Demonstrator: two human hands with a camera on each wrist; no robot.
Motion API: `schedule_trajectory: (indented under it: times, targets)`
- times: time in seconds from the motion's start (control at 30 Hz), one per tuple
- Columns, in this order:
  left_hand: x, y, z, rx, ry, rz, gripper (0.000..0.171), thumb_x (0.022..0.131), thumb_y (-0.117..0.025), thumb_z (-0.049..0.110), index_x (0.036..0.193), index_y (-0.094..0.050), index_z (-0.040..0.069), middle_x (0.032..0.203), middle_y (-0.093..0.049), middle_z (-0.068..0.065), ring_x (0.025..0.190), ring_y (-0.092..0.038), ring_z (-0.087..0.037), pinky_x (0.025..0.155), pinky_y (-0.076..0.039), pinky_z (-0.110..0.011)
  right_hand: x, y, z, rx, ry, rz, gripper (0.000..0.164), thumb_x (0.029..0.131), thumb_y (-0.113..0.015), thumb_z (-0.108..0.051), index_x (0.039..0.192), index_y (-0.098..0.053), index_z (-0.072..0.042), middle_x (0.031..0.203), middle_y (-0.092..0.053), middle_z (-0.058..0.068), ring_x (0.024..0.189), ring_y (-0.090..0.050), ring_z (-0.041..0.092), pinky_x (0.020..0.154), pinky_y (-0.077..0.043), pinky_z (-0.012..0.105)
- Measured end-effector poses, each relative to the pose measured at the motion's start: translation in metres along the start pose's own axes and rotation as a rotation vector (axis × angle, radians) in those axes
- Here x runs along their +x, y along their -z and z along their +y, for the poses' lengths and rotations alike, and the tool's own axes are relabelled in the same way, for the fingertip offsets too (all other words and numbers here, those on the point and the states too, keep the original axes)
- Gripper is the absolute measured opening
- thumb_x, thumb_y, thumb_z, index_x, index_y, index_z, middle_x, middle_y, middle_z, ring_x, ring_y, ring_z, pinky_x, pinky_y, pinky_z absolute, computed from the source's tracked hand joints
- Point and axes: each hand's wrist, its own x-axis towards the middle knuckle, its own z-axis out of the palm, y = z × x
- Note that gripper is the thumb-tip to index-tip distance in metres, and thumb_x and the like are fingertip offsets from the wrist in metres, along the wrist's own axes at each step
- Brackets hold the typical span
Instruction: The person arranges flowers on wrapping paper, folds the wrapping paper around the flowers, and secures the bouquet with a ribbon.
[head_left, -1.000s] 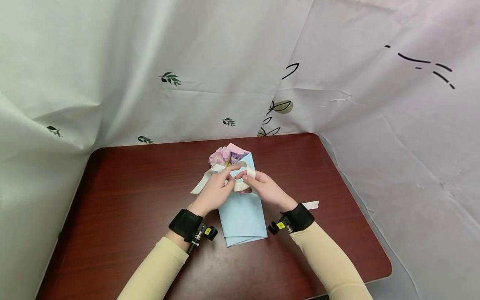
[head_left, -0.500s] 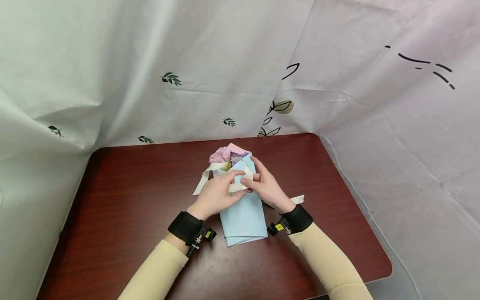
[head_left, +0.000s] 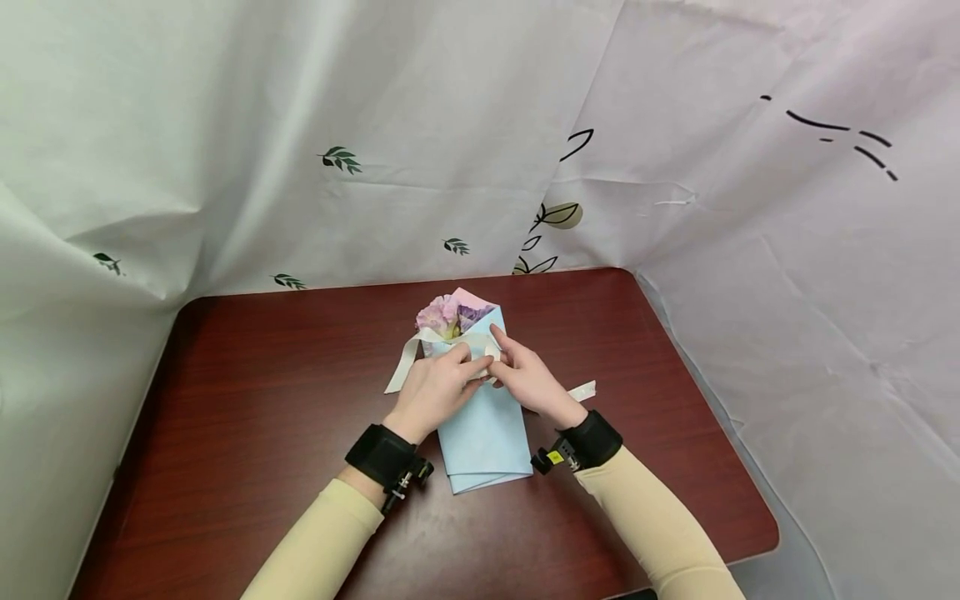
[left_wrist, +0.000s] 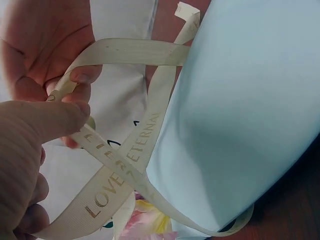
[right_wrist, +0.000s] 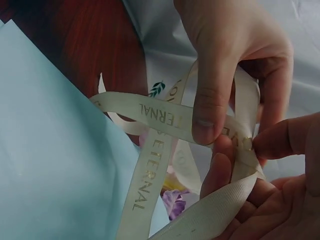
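A bouquet in light blue wrapping paper [head_left: 487, 442] lies on the table, its pink and purple flowers [head_left: 438, 315] at the far end. Around it runs a cream ribbon [left_wrist: 131, 150] with gold lettering, crossing itself in loops above the paper. My left hand [head_left: 435, 383] pinches the ribbon between thumb and fingers. My right hand [head_left: 528, 379] meets it there, thumb and finger pinching the ribbon where strands cross, as the right wrist view shows. The fingers partly hide this crossing. One ribbon tail hangs left of the flowers; another sticks out beyond my right wrist.
The dark red wooden table [head_left: 285, 467] has rounded corners. White curtains [head_left: 420, 108] with leaf prints stand behind it and along both sides. A dark object's edge [head_left: 633, 594] shows at the bottom of the head view.
My left fingers have shifted and come together against my right fingertips. The open ribbon loop between the hands looks smaller. The right-hand ribbon tail has drawn inward toward my wrist.
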Motion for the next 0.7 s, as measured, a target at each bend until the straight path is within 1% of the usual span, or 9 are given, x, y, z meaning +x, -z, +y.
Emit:
schedule_trajectory:
  times: [0.1, 0.2, 0.27, 0.33, 0.4, 0.43, 0.53, 0.6, 0.7]
  targets:
    - [0.000, -0.001, 0.000, 0.018, -0.012, -0.013, 0.030, 0.093, -0.094, 0.018, 0.122, -0.088, 0.019, 0.088, -0.060, 0.000, 0.058, -0.058, -0.014, 0.049, -0.041, -0.028, -0.001, 0.002, 0.000, -0.022, -0.005, -0.019, 0.074, 0.110, -0.052, -0.010, 0.177, -0.021, -0.005, 0.071, -0.047, 0.003, 0.064, -0.045, 0.017, 0.081, -0.056, 0.043]
    - [0.000, -0.002, 0.000, 0.003, 0.024, -0.031, 0.023, 0.094, -0.092, 0.015, 0.116, -0.089, 0.018, 0.088, -0.060, 0.000, 0.060, -0.059, -0.014, 0.050, -0.042, -0.027, -0.003, 0.005, 0.001, -0.043, -0.001, -0.013, 0.075, 0.108, -0.052, -0.009, 0.178, -0.023, -0.009, 0.083, -0.063, 0.006, 0.065, -0.037, 0.022, 0.067, -0.039, 0.034]
    - [0.000, -0.002, 0.001, -0.041, 0.088, -0.049, 0.018, 0.096, -0.090, 0.015, 0.113, -0.089, 0.018, 0.089, -0.061, 0.001, 0.060, -0.058, -0.013, 0.051, -0.044, -0.028, -0.006, 0.005, 0.002, -0.083, 0.018, 0.028, 0.074, 0.107, -0.053, -0.010, 0.177, -0.028, -0.010, 0.108, -0.078, 0.011, 0.074, -0.055, 0.026, 0.068, -0.034, 0.033]
    - [0.001, -0.001, 0.002, -0.107, 0.176, -0.068, 0.013, 0.098, -0.086, 0.015, 0.110, -0.089, 0.017, 0.091, -0.064, 0.001, 0.062, -0.060, -0.014, 0.053, -0.046, -0.029, -0.010, 0.003, 0.006, -0.105, 0.051, 0.117, 0.069, 0.107, -0.055, -0.010, 0.174, -0.037, -0.011, 0.135, -0.077, 0.013, 0.092, -0.068, 0.031, 0.073, -0.041, 0.031]
    - [0.003, -0.001, 0.003, -0.188, 0.274, -0.088, 0.011, 0.099, -0.083, 0.016, 0.107, -0.089, 0.016, 0.093, -0.068, 0.001, 0.067, -0.064, -0.016, 0.056, -0.050, -0.031, -0.015, -0.002, 0.012, -0.110, 0.106, 0.243, 0.058, 0.109, -0.058, -0.010, 0.167, -0.052, -0.010, 0.144, -0.073, 0.011, 0.107, -0.071, 0.032, 0.079, -0.046, 0.033]
    - [0.004, 0.000, 0.004, -0.229, 0.322, -0.100, 0.010, 0.099, -0.082, 0.016, 0.106, -0.089, 0.015, 0.094, -0.071, 0.001, 0.070, -0.067, -0.017, 0.058, -0.051, -0.033, -0.018, -0.005, 0.016, -0.109, 0.143, 0.308, 0.050, 0.109, -0.060, -0.009, 0.159, -0.061, -0.010, 0.139, -0.075, 0.010, 0.113, -0.072, 0.030, 0.081, -0.048, 0.033]
    - [0.007, 0.002, 0.004, -0.337, 0.446, -0.137, 0.012, 0.100, -0.079, 0.018, 0.103, -0.089, 0.014, 0.098, -0.074, 0.000, 0.081, -0.071, -0.020, 0.063, -0.054, -0.036, -0.029, -0.016, 0.029, -0.072, 0.256, 0.430, 0.026, 0.109, -0.064, -0.005, 0.129, -0.079, -0.010, 0.113, -0.079, 0.008, 0.083, -0.065, 0.024, 0.071, -0.048, 0.031]
    - [0.008, 0.003, 0.004, -0.395, 0.513, -0.159, 0.014, 0.100, -0.077, 0.020, 0.103, -0.089, 0.013, 0.101, -0.076, -0.001, 0.085, -0.071, -0.019, 0.065, -0.054, -0.035, -0.035, -0.023, 0.036, -0.070, 0.300, 0.441, 0.018, 0.108, -0.068, -0.004, 0.113, -0.084, -0.010, 0.095, -0.078, 0.004, 0.068, -0.058, 0.017, 0.061, -0.043, 0.028]
    - [0.008, 0.006, 0.003, -0.474, 0.587, -0.197, 0.017, 0.102, -0.075, 0.021, 0.106, -0.089, 0.013, 0.108, -0.079, -0.002, 0.080, -0.066, -0.015, 0.063, -0.050, -0.033, -0.041, -0.031, 0.045, -0.090, 0.292, 0.400, 0.017, 0.107, -0.070, -0.005, 0.110, -0.086, -0.007, 0.083, -0.078, -0.001, 0.060, -0.057, 0.008, 0.056, -0.039, 0.023]
